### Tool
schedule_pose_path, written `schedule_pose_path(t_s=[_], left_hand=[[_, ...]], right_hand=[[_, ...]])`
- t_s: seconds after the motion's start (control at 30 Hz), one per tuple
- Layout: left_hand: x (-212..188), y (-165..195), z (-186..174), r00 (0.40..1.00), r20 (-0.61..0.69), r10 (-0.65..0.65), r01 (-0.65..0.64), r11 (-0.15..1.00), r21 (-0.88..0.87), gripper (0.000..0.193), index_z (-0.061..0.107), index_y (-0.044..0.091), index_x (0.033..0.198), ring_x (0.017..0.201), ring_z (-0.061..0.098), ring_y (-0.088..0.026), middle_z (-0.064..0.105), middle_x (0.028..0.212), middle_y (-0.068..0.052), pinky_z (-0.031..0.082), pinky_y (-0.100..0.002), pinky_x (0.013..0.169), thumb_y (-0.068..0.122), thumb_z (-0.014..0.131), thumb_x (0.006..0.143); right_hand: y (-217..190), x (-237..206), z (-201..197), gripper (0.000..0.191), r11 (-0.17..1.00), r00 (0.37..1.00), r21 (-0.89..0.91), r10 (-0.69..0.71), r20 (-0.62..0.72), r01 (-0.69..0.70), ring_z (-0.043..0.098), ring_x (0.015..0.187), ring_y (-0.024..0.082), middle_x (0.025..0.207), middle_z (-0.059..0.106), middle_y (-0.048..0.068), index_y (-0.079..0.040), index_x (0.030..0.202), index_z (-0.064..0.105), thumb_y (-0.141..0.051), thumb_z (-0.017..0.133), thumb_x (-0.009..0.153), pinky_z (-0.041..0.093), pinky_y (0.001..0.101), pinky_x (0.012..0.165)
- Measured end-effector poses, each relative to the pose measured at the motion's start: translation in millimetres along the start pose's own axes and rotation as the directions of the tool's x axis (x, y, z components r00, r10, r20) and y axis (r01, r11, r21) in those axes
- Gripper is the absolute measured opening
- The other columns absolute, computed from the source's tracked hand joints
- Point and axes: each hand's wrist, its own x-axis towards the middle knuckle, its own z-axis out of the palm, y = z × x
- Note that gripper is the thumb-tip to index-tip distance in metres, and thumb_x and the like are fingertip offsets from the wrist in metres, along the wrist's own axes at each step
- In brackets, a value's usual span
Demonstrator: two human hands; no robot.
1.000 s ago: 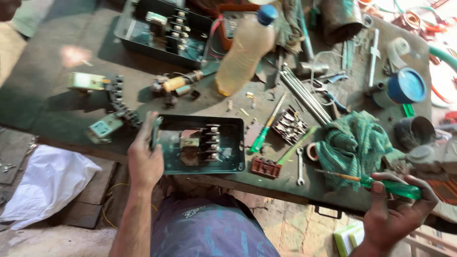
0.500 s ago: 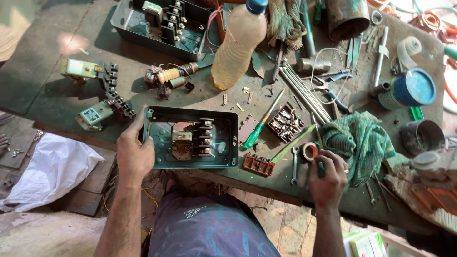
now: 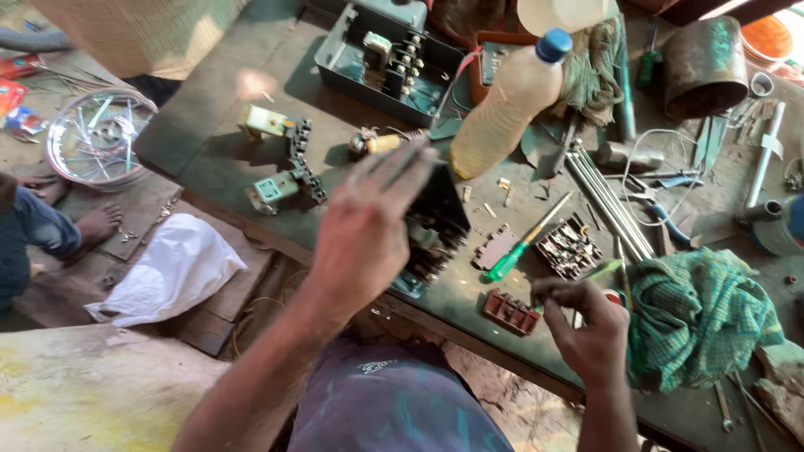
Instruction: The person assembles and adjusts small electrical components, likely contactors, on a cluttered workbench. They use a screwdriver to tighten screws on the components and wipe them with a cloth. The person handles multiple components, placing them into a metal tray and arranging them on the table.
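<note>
My left hand (image 3: 368,226) grips the dark open switch box (image 3: 440,219) and holds it tipped up on its edge at the bench's near side; the contacts inside face right and the hand hides much of the box. My right hand (image 3: 590,331) rests on the bench to the right, fingers curled down beside a red tape ring (image 3: 614,296) and a thin green-handled tool (image 3: 601,271). What its fingertips pinch is hidden. A red terminal block (image 3: 509,311) lies just left of that hand. A green-handled screwdriver (image 3: 523,251) lies between the two hands.
A green checked cloth (image 3: 703,322) lies right of my right hand. Further back are a plastic bottle (image 3: 507,113), a second open switch box (image 3: 394,63), metal rods (image 3: 607,201), blue pliers (image 3: 666,213) and a rusty can (image 3: 703,67). Another person's foot (image 3: 96,226) and a white bag (image 3: 172,268) are on the floor at left.
My left hand has tipped the switch box from flat up onto its edge. My right hand set down the green-handled screwdriver earlier and now stays by the red tape ring.
</note>
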Motion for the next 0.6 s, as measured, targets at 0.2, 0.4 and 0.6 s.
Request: schedule_pose_path(t_s=[0.2,0.4,0.6], left_hand=[[38.6,0.8,-11.4,0.906,0.420,-0.047,0.068,0.997,-0.035,0.081,0.043,0.017,0.154,0.121,0.053,-0.044,0.032,0.161,-0.012,0.045,-0.059,0.105,0.021,0.073,0.079],[59.2,18.0,2.1,0.855,0.488,-0.173,0.172,0.984,0.048,0.062,0.050,0.026,0.149,0.116,0.051,-0.044,0.037,0.150,-0.012,0.053,-0.058,0.089,0.040,0.065,0.090],[56.6,17.8,26.0,0.947,0.317,-0.056,0.103,0.986,-0.132,0.036,0.063,0.018,0.131,0.117,0.048,-0.044,0.043,0.137,-0.017,0.056,-0.056,0.083,0.032,0.059,0.098]], right_hand=[[-49.8,4.1,19.8,0.019,0.978,0.996,0.205,-0.055,0.077,0.038,0.073,0.086,0.012,0.102,0.076,0.010,0.000,0.110,0.076,0.005,0.069,0.092,0.060,0.0246,0.070],[-76.8,28.7,48.7,0.019,0.919,0.983,0.380,0.157,-0.096,-0.109,0.070,0.085,0.011,0.100,0.074,0.008,0.001,0.111,0.072,0.004,0.069,0.094,0.059,0.0244,0.073],[-92.8,64.5,79.2,0.022,0.989,0.984,0.139,0.075,-0.164,-0.053,0.072,0.090,0.019,0.098,0.074,0.011,0.002,0.106,0.073,0.006,0.073,0.085,0.057,0.0313,0.080]])
